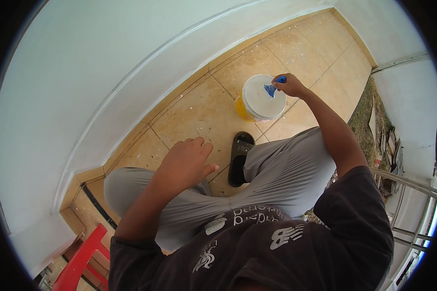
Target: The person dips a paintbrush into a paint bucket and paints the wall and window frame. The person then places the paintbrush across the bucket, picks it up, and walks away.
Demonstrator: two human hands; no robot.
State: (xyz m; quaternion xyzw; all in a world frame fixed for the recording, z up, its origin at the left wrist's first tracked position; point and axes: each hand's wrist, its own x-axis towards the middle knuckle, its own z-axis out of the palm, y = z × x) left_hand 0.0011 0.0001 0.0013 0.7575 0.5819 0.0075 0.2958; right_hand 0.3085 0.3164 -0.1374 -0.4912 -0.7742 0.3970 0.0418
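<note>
Blue-handled tool (270, 91), grasped in the fingers of the right hand (291, 86) over the bucket (243, 110), could drop if grip pressure slackens; the left hand (184, 162) has relaxed, empty fingers.

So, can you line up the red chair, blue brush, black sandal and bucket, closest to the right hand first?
Head view, from the right hand:
1. Blue brush, held in it
2. Bucket, under the brush
3. Black sandal, near picture's middle
4. Red chair, bottom left

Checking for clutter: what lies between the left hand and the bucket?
Only speckled tiled floor shows between the left hand and the bucket in the head view.
</note>
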